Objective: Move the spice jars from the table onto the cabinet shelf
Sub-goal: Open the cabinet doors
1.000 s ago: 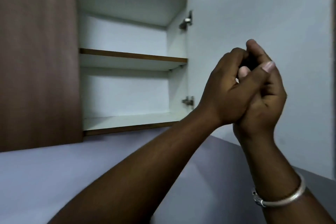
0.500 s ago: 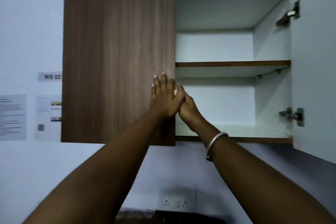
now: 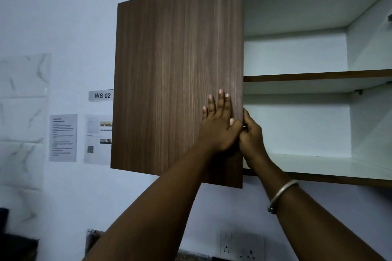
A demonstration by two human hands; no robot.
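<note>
No spice jars are in view. The wall cabinet's left door (image 3: 174, 70) is brown wood and stands slightly swung out. My left hand (image 3: 218, 127) lies flat on its front near the right edge, fingers spread. My right hand (image 3: 252, 140) curls around that same edge from the inner side. The cabinet's right half is open and white inside. Its bottom shelf (image 3: 318, 165) and middle shelf (image 3: 307, 75) are both bare.
A "WS 02" label (image 3: 102, 95) and printed sheets (image 3: 63, 137) hang on the wall left of the cabinet. A wall socket (image 3: 241, 248) sits below it. Dark objects show at the bottom left corner.
My hands went from clasped in front of the open right door to the left door's edge. That door has begun to swing outward, and my view has shifted left.
</note>
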